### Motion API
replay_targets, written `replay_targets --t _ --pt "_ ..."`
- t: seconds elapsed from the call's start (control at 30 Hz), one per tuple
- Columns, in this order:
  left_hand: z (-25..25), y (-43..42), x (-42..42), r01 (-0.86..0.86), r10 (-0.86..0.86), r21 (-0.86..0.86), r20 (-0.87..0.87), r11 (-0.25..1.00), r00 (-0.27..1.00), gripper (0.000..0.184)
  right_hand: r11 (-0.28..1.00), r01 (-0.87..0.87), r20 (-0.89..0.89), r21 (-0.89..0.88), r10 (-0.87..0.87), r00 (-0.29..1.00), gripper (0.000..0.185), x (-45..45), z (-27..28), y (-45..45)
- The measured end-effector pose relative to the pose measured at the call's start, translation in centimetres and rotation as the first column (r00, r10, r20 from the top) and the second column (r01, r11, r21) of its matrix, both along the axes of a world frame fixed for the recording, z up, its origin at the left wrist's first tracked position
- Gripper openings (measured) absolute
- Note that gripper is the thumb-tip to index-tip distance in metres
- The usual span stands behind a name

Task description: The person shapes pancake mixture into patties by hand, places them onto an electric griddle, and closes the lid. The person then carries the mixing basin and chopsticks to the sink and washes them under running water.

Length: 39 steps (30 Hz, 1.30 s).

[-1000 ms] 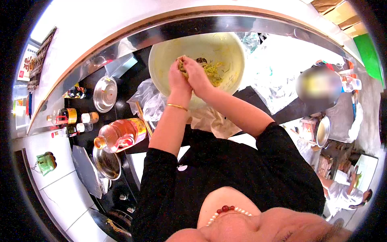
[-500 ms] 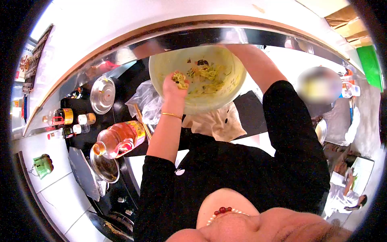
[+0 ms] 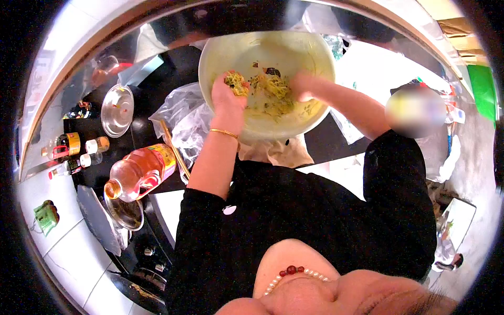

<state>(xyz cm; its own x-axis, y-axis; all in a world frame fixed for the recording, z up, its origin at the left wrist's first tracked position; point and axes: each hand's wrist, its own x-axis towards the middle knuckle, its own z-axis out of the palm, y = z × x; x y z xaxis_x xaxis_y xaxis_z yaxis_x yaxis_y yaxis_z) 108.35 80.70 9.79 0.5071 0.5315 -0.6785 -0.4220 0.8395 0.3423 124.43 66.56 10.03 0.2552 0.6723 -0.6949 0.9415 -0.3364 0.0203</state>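
Observation:
A large pale bowl [image 3: 268,128] contains a shredded yellow-green vegetable mixture [image 3: 275,89] with dark bits in it. My left hand [image 3: 227,102] is over the bowl's left side, palm up, its fingers curled around a clump of shredded vegetable mixture [image 3: 237,84]. Inside the bowl on the right, my right hand [image 3: 307,86] is beside the loose mixture, fingers curled inward; what they hold, if anything, is hidden. A brown cloth [image 3: 278,152] lies under the bowl's near edge.
Left of the bowl are a clear plastic bag [image 3: 184,118], chopsticks [image 3: 176,149], a large oil bottle [image 3: 142,170] and a metal lid [image 3: 117,110]. Several small bottles [image 3: 68,146] stand farther left. A shiny edge [image 3: 210,21] runs above the bowl. Another person [image 3: 446,254] appears far right.
My right hand has come down from behind the overhead edge into the bowl beside the mixture. My left hand still holds its clump. The view has shifted, showing more of the bowl.

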Motion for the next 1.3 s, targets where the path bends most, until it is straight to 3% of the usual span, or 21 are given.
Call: replay_targets --t 0.17,0.23,0.33,0.53,0.63,0.73,0.83,0.93,1.0,1.03,1.13,1.17,1.27,1.3 --pt "0.7 -0.4 0.3 -0.012 0.013 -0.035 0.004 0.999 1.000 0.014 0.996 -0.084 -0.202 -0.023 0.077 0.976 0.023 -4.8 5.5 -0.5" --pt "0.4 -0.3 0.4 -0.019 0.020 -0.050 0.026 0.999 0.999 0.014 0.992 -0.121 -0.293 -0.036 0.106 0.950 0.025 -5.0 3.3 -0.9" --pt "0.7 -0.2 0.5 -0.012 0.014 -0.054 0.047 0.998 0.999 0.014 1.000 0.009 -0.354 -0.002 -0.009 0.935 0.028 -6.3 3.0 -0.8" --pt "0.6 -0.3 0.4 0.054 -0.054 -0.009 0.066 0.998 0.996 0.015 0.985 -0.171 -0.533 0.000 0.144 0.833 0.034 -6.5 -1.2 -0.6" --pt "2.1 -0.6 0.2 0.022 -0.021 -0.013 0.076 1.000 0.997 0.016 0.964 0.158 -0.675 -0.214 -0.263 0.689 0.034 -6.3 2.8 -0.4" --pt "0.7 0.0 0.3 0.040 -0.038 -0.019 0.121 0.999 0.992 0.017 0.900 0.433 -0.850 -0.057 -0.272 0.452 0.033 -4.0 1.1 -1.2" --pt "0.4 0.0 0.3 0.087 -0.079 -0.027 0.234 0.996 0.969 0.019 0.880 0.463 -0.874 0.105 -0.140 0.465 0.032 -4.2 8.8 0.3" --pt "2.1 -0.5 0.5 0.177 -0.152 -0.061 0.295 0.982 0.943 0.023 0.714 0.350 -0.594 0.606 0.115 0.796 0.026 -5.6 11.6 1.4" --pt "3.2 -1.3 0.5 0.230 -0.215 -0.010 0.318 0.973 0.924 0.024 0.633 0.152 -0.315 0.759 0.153 0.937 0.022 -7.5 11.3 2.3" --pt "3.6 -1.5 0.5 0.255 -0.245 0.015 0.327 0.967 0.912 0.025 0.588 0.039 -0.162 0.808 0.158 0.974 0.020 -8.2 10.8 2.6" --pt "1.3 -1.2 1.0 0.341 -0.357 0.105 0.293 0.934 0.887 0.025 0.537 -0.127 -0.027 0.834 0.270 0.963 0.017 -9.0 8.7 2.6" --pt "0.3 -0.9 1.1 0.329 -0.351 0.121 0.332 0.936 0.876 0.025 0.594 -0.081 -0.089 0.801 0.251 0.964 0.021 -9.3 9.3 2.5" --pt "-0.9 -0.2 1.0 0.292 -0.341 0.179 0.406 0.940 0.848 0.025 0.395 -0.078 0.058 0.915 0.062 0.996 0.022 -10.5 11.0 1.9" --pt "-0.7 -0.3 0.9 0.277 -0.340 0.209 0.404 0.938 0.849 0.025 0.326 -0.012 -0.015 0.945 0.079 0.997 0.022 -10.6 10.7 2.1"
